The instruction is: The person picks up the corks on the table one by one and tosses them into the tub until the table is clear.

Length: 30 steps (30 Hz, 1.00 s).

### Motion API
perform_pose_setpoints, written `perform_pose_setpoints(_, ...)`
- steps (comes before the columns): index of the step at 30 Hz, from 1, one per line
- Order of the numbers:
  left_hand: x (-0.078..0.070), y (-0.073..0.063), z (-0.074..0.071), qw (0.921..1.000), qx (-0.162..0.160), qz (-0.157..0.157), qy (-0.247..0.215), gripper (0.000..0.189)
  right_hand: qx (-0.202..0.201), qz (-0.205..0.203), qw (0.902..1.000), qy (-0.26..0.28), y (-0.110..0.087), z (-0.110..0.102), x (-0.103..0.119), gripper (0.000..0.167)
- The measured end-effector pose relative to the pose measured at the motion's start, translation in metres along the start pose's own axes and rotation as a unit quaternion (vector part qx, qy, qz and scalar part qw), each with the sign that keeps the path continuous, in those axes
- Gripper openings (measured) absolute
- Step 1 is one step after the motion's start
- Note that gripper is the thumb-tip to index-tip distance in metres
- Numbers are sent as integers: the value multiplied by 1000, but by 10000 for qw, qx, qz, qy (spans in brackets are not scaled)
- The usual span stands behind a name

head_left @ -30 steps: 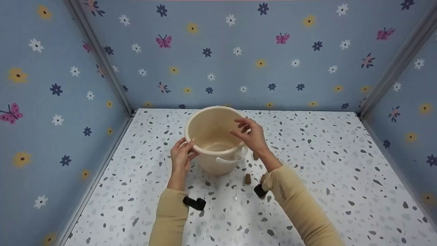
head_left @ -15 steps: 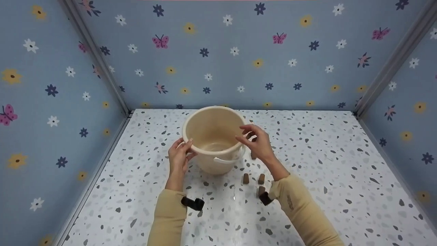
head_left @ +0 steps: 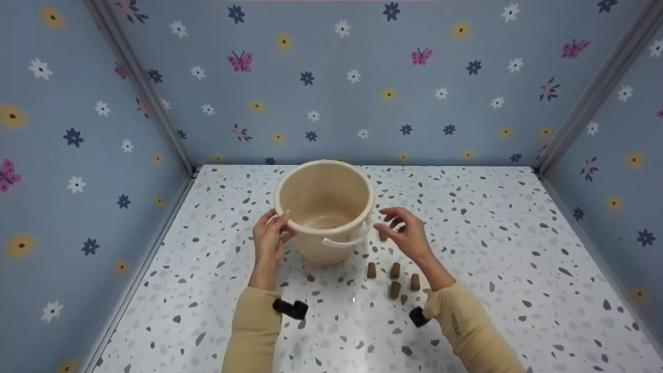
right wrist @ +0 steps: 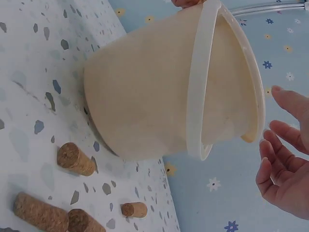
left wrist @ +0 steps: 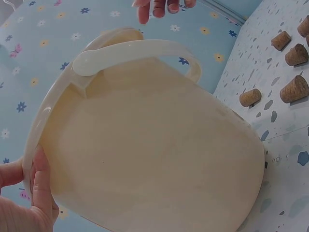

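A cream plastic bucket (head_left: pixel 313 246) stands upright, with its white handle (head_left: pixel 342 243) hanging down at the front right. My left hand (head_left: pixel 268 238) grips the rim on the left side, thumb over the edge; the left wrist view shows those fingers (left wrist: pixel 42 179) on the outer wall. Just right of the bucket, my right hand (head_left: pixel 407 234) is raised with loosely bent fingers and nothing between them. In the right wrist view this hand (right wrist: pixel 289 169) is beside the rim, thumb and fingertips apart. Below it lie several brown corks (head_left: pixel 395 290), one of them (head_left: pixel 383 235) partly behind its fingers.
The corks are loosely grouped at the bucket's front right, one cork (head_left: pixel 372 270) nearest its base. A white speckled tabletop (head_left: pixel 492 233) carries everything. Blue flowered panels (head_left: pixel 362 103) enclose it at the back and both sides.
My right hand has moved from over the bucket's mouth to the right and lower, outside the rim, uncovering more corks. The left hand has kept its grip on the rim.
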<state>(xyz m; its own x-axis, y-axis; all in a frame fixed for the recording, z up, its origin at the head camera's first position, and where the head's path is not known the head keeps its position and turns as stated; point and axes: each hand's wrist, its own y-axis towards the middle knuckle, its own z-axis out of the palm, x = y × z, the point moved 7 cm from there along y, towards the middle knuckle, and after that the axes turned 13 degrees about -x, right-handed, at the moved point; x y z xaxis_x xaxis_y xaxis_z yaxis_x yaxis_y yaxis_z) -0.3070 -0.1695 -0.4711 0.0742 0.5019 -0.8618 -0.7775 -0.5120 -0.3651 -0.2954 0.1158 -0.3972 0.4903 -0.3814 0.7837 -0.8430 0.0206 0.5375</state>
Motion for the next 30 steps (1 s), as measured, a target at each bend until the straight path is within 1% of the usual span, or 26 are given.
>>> perform_pose_setpoints(4,0,0,0,10000,-11,-21,16,41,-1,256,9996,-107,-7,-8,-14,26)
perform_pose_setpoints(8,0,-1,0,10000,-14,-21,-3,41,9,448,9989,-145,-15,-13,-46,26)
perform_pose_setpoints(11,0,0,1,10000,-3,3,-8,40,73,520,9984,-222,-22,-16,-70,27)
perform_pose_setpoints(12,-1,0,1,10000,6,16,-24,40,98,557,9981,-264,-25,-17,-75,27)
perform_pose_setpoints(14,-1,0,1,10000,12,28,-17,40,148,605,9976,-302,-31,-20,-82,27)
perform_pose_setpoints(20,-1,-1,1,9999,62,95,-127,39,297,809,9955,-397,-47,-30,-69,24)
perform_pose_setpoints(21,-1,-2,1,9998,63,102,-140,39,287,867,9950,-401,-49,-31,-71,24)
perform_pose_setpoints(23,-2,-2,1,9998,54,123,-161,38,263,920,9944,-446,-53,-33,-84,25)
perform_pose_setpoints(27,-2,-1,0,10000,-17,62,-36,39,282,1177,9909,-585,-62,-34,-115,29)
perform_pose_setpoints(30,-1,-1,0,10000,-33,38,-15,38,432,1378,9867,-750,-71,-35,-124,35)
